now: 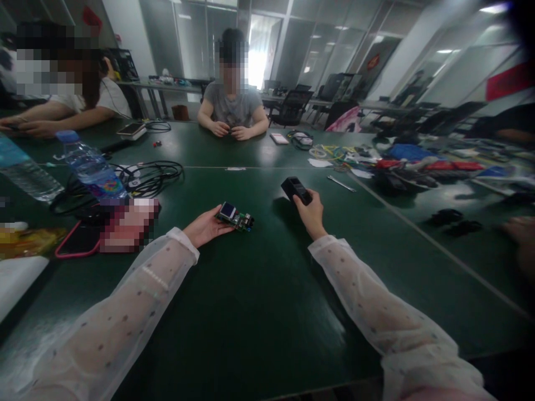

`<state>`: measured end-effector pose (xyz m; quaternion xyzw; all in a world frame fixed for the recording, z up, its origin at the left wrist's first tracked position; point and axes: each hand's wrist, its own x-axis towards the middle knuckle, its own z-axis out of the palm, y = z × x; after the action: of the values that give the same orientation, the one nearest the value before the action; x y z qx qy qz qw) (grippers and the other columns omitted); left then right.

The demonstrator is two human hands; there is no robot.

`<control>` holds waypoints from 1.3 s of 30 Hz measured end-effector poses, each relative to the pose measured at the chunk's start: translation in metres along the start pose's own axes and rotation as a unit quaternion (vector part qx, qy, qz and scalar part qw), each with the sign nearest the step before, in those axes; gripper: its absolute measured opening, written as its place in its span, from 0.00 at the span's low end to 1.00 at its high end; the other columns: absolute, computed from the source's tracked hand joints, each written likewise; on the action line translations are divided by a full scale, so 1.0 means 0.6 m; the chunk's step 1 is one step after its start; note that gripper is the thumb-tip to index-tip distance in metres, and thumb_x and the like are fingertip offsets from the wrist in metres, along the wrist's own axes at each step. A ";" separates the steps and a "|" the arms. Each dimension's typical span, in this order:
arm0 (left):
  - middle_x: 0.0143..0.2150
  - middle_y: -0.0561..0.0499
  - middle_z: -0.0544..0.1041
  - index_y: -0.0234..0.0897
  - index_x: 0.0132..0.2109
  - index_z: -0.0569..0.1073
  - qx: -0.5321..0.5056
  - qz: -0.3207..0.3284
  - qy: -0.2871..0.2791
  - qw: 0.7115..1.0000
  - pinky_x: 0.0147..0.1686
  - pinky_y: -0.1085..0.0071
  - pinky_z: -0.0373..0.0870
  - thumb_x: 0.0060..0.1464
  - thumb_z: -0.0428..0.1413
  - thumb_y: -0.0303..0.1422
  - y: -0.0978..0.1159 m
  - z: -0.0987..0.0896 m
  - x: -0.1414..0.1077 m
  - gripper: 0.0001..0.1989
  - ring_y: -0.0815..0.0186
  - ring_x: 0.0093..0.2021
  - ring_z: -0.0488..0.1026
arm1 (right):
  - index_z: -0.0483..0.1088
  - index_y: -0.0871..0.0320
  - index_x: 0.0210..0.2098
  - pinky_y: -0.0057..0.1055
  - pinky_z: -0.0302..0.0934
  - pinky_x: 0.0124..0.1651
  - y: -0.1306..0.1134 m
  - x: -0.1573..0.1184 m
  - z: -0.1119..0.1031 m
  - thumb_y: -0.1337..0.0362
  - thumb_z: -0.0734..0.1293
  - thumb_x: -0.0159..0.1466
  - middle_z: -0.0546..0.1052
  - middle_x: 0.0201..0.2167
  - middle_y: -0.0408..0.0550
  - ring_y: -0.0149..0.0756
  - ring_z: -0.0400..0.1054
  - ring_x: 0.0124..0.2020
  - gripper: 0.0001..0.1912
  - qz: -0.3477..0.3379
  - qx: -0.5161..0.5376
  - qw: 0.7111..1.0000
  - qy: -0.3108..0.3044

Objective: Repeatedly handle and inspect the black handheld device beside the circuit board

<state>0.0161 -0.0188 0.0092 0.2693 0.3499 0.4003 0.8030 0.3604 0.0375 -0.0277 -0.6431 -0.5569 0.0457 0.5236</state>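
A small green circuit board (241, 220) with a little square screen (228, 210) is held by its left end in my left hand (204, 226), the fingers closed round it. Its right end, with small connectors, sticks out free. My right hand (311, 214) grips a black plastic case (296, 189) from its near right side, thumb along its face. The case is tilted and looks hollow, with openings in its face. Board and case are apart, both just over the green table (259, 289). The fingers of my right hand behind the case are hidden.
Water bottles (92, 167), coiled black cables (154, 175) and a pink-edged phone (79, 236) lie at left. A wrench-like metal tool (341, 184) lies right of the case. Black parts (455, 221) and a tangle of wires (334, 153) are farther right. A person (234, 106) sits opposite.
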 end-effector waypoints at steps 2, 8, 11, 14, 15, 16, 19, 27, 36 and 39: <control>0.53 0.32 0.72 0.27 0.60 0.63 -0.001 -0.002 -0.001 1.000 0.54 0.57 0.68 0.65 0.48 0.36 0.000 -0.001 0.000 0.21 0.53 0.51 0.74 | 0.66 0.61 0.52 0.47 0.63 0.51 -0.003 -0.001 -0.002 0.52 0.68 0.56 0.76 0.46 0.59 0.48 0.71 0.46 0.28 0.002 -0.007 1.000 0.003; 0.52 0.34 0.72 0.28 0.60 0.63 -0.006 -0.004 -0.018 1.000 0.54 0.58 0.68 0.66 0.47 0.36 0.000 -0.004 0.001 0.20 0.55 0.51 0.74 | 0.66 0.62 0.51 0.48 0.63 0.50 -0.001 -0.002 -0.002 0.53 0.68 0.56 0.75 0.47 0.60 0.49 0.71 0.46 0.28 -0.013 -0.032 0.999 -0.015; 0.52 0.33 0.73 0.27 0.59 0.64 -0.006 -0.011 -0.017 1.000 0.55 0.58 0.67 0.65 0.47 0.36 0.000 -0.003 0.001 0.21 0.54 0.52 0.73 | 0.66 0.63 0.50 0.48 0.63 0.50 -0.003 -0.002 0.000 0.53 0.69 0.55 0.75 0.46 0.61 0.50 0.70 0.45 0.28 -0.025 -0.052 0.997 -0.043; 0.51 0.33 0.73 0.26 0.59 0.65 -0.007 -0.011 -0.013 1.000 0.56 0.58 0.66 0.65 0.48 0.37 0.000 -0.002 0.002 0.21 0.54 0.51 0.73 | 0.66 0.64 0.50 0.48 0.63 0.50 -0.004 -0.002 0.002 0.53 0.68 0.56 0.74 0.45 0.62 0.49 0.70 0.45 0.28 -0.034 -0.056 0.997 -0.050; 0.51 0.33 0.73 0.26 0.59 0.65 -0.008 -0.011 -0.013 1.000 0.56 0.57 0.65 0.65 0.48 0.37 -0.001 -0.003 0.002 0.21 0.54 0.51 0.73 | 0.66 0.64 0.50 0.48 0.63 0.50 -0.003 -0.002 0.002 0.53 0.68 0.56 0.74 0.45 0.62 0.49 0.69 0.45 0.27 -0.036 -0.056 0.997 -0.050; 0.51 0.34 0.73 0.26 0.59 0.65 -0.008 -0.011 -0.014 1.000 0.56 0.57 0.65 0.65 0.48 0.37 -0.001 -0.003 0.003 0.21 0.54 0.51 0.73 | 0.66 0.65 0.50 0.48 0.63 0.50 -0.002 -0.002 0.003 0.53 0.68 0.56 0.74 0.45 0.62 0.49 0.69 0.46 0.28 -0.038 -0.056 0.997 -0.049; 0.52 0.34 0.73 0.27 0.59 0.65 -0.010 -0.010 -0.020 1.000 0.56 0.57 0.65 0.66 0.47 0.36 -0.002 -0.006 0.004 0.20 0.54 0.52 0.73 | 0.64 0.66 0.51 0.49 0.61 0.53 0.002 0.000 0.005 0.54 0.69 0.54 0.72 0.48 0.65 0.51 0.67 0.49 0.31 -0.048 -0.062 0.996 -0.041; 0.48 0.35 0.75 0.28 0.54 0.69 0.014 0.006 -0.023 1.000 0.55 0.59 0.67 0.64 0.48 0.30 -0.002 -0.007 0.003 0.15 0.55 0.50 0.75 | 0.63 0.67 0.52 0.48 0.58 0.56 0.010 0.002 0.008 0.56 0.70 0.54 0.70 0.49 0.65 0.50 0.65 0.51 0.31 -0.066 -0.083 0.994 -0.029; 0.48 0.36 0.75 0.28 0.53 0.69 0.023 0.011 -0.016 1.000 0.55 0.58 0.67 0.63 0.49 0.29 -0.001 -0.002 -0.001 0.14 0.56 0.49 0.75 | 0.63 0.66 0.52 0.49 0.60 0.54 0.011 0.000 0.009 0.56 0.69 0.55 0.70 0.49 0.63 0.50 0.65 0.49 0.30 -0.072 -0.088 0.993 -0.028; 0.48 0.36 0.76 0.28 0.52 0.70 0.030 0.017 -0.014 0.999 0.55 0.58 0.68 0.63 0.50 0.28 -0.002 -0.003 0.002 0.13 0.56 0.48 0.76 | 0.64 0.67 0.52 0.49 0.60 0.54 0.001 -0.002 0.006 0.59 0.69 0.55 0.71 0.48 0.63 0.50 0.65 0.49 0.28 -0.082 -0.111 0.990 -0.034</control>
<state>0.0155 -0.0185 0.0067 0.3045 0.3461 0.3997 0.7923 0.3583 0.0390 -0.0305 -0.6473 -0.6270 -0.0372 0.4318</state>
